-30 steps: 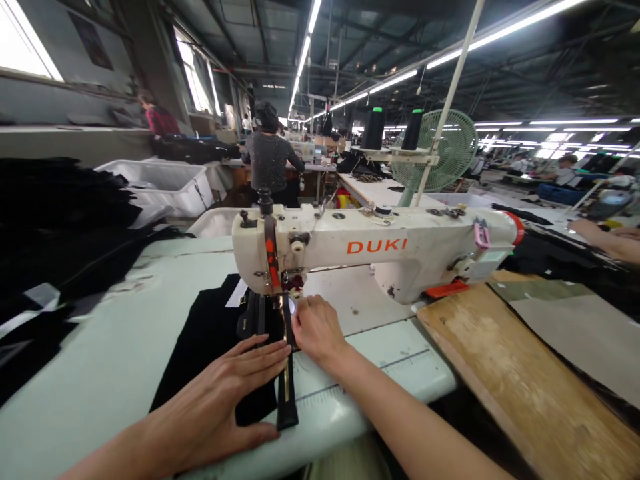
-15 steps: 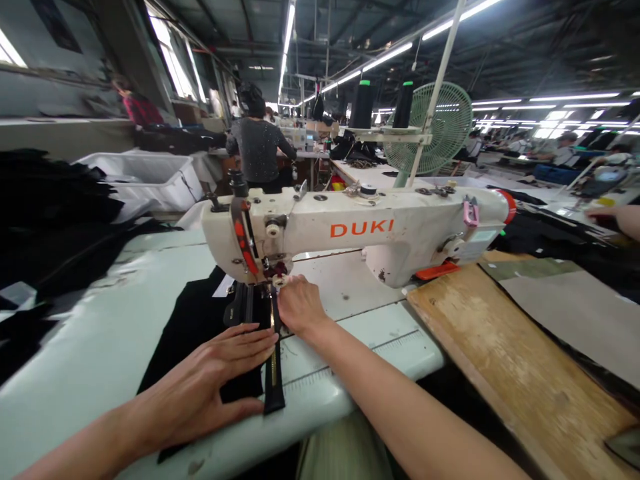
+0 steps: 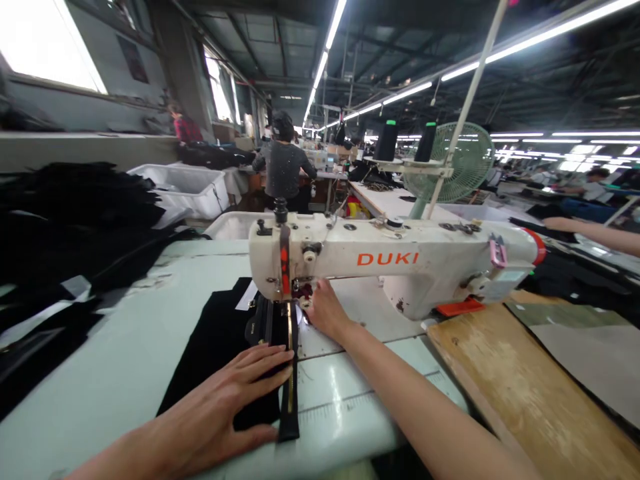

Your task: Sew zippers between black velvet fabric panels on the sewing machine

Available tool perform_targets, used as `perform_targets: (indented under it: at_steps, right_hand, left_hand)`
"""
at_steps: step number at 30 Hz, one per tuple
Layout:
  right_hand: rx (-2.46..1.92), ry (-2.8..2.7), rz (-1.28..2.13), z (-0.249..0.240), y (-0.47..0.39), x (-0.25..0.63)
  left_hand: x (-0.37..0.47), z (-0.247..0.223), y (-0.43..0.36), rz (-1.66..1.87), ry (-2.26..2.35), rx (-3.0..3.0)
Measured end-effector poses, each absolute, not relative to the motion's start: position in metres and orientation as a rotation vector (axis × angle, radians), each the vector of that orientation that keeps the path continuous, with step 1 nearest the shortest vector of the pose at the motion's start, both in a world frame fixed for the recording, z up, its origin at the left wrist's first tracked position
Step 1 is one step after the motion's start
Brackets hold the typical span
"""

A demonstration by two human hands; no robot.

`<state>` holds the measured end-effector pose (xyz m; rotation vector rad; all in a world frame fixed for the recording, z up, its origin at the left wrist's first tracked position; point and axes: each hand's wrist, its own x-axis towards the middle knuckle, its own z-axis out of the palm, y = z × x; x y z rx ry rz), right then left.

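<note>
- sewing machine [image 3: 345, 257] on my bench [image 3: 140, 313], fan [image 3: 467, 167] behind it
- zipper strip [image 3: 289, 400] under my left fingers [image 3: 273, 361], along the cloth [image 3: 205, 340]'s right edge
- fabric heap [image 3: 75, 207] left, wooden board [image 3: 525, 380] right

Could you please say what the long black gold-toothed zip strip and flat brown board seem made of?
Long black gold-toothed zip strip: likely fabric tape, from its matt surface; teeth probably metal, given their glint.
Flat brown board: probably wood, worn finish, given pale scuffs.

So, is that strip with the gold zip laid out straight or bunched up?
Straight where it shows: the strip runs in one line from the sewing machine past the left hand.
</note>
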<state>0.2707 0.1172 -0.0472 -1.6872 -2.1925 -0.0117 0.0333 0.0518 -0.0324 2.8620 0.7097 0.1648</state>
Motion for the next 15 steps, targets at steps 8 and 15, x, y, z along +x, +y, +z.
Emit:
perform_targets:
  at_steps: [8,15]
  right_hand:
    - [-1.171,-2.431,0.059,-0.066,0.072,0.282]
    - [-1.08,-2.486,0.142,-0.062,0.043,0.283]
  left_hand:
    - [0.024,-0.045,0.033,0.303,0.912,2.668]
    - [0.027,-0.023,0.04,0.189,0.783,2.702]
